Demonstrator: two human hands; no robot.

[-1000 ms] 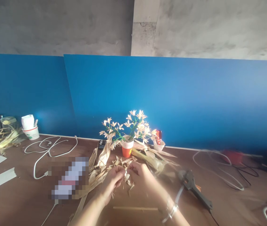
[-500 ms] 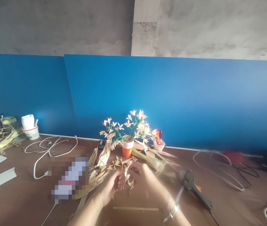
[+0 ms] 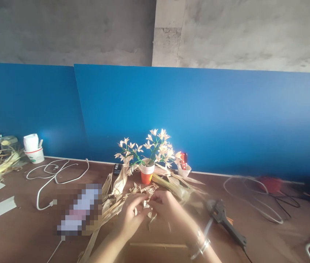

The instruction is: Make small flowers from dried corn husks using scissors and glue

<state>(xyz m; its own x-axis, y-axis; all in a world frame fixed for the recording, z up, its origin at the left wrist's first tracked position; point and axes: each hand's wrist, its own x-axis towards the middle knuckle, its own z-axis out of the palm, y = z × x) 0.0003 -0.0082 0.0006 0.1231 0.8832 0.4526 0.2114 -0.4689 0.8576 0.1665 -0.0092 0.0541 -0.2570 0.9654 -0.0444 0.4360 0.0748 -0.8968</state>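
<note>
My left hand (image 3: 130, 216) is over the table with its thumb and fingers apart in a curve. Its fingertips meet those of my right hand (image 3: 163, 203), whose fingers are curled in a pinch. What the right fingers hold is too small and hidden to make out. Pale corn husk pieces (image 3: 152, 216) lie just under and between the hands. Beyond them stands a stack of orange and white paper cups (image 3: 146, 174) holding husk flowers (image 3: 163, 149) on green stems. Long dry corn husks (image 3: 120, 182) lie around the cups.
On the right lies a dark glue gun (image 3: 227, 223). A thin stick (image 3: 159, 246) lies in front of my hands. A blurred-out device (image 3: 80, 210) and a white cable (image 3: 58, 175) are on the left. A small white cup (image 3: 184, 170) stands by the blue partition (image 3: 198, 117).
My left hand has gone from curled fingers to a wider shape, its thumb now away from the fingers and closer to my right hand. The right hand has barely moved.
</note>
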